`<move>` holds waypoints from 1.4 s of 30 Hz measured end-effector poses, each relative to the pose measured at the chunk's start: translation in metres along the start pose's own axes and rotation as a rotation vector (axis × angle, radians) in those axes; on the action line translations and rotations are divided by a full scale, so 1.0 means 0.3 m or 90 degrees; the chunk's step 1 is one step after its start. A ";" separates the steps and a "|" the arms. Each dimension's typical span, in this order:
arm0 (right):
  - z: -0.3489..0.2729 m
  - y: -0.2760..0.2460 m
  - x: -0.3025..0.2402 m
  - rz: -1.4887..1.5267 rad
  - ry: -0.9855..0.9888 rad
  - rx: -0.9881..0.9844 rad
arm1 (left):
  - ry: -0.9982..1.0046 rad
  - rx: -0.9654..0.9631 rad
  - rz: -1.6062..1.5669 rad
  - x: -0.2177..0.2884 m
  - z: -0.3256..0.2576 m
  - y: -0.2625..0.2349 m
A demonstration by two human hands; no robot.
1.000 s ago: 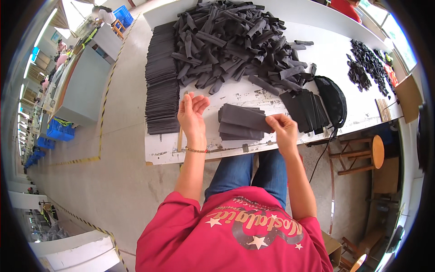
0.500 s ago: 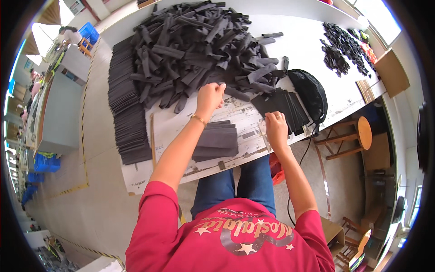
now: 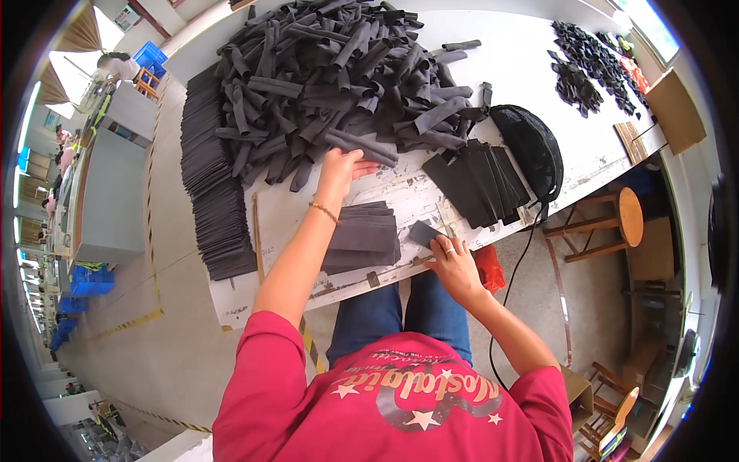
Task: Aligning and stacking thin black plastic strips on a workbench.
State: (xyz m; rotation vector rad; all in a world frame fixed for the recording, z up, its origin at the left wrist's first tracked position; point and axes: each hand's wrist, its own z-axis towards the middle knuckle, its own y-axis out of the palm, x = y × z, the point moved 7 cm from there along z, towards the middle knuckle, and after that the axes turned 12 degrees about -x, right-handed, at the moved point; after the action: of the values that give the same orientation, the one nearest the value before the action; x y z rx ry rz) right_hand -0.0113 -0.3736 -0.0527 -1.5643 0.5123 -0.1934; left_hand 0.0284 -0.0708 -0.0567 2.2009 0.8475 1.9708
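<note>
Your left hand has reached out from the near edge of the worktop to the loose heap of dark fabric strips at its middle, fingers closing on one strip at the heap's near fringe. Your right hand has dropped to the near edge, flat and unclenched on a small dark piece just beside the squared stack. A fresh strip is being fetched. Further stacks line the left edge; a black bag lies right.

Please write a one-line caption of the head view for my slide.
Left hand reaches into heap of dark fabric pieces; right hand rests by neat stack.
</note>
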 end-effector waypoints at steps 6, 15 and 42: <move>-0.044 0.026 -0.064 -0.120 -0.078 0.003 | 0.092 0.032 -0.115 0.059 -0.197 0.037; -0.012 -0.267 0.074 0.386 0.064 0.385 | 0.062 0.019 -0.308 0.018 -0.349 0.105; -0.062 -0.433 -0.173 0.385 -0.048 0.313 | 0.026 -0.010 -0.315 0.026 -0.445 0.238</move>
State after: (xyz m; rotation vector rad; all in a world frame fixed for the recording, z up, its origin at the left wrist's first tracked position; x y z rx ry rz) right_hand -0.0388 -0.3700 0.0856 -0.8862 0.7859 0.1927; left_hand -0.0714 -0.1684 0.0024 1.7217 1.2309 1.7693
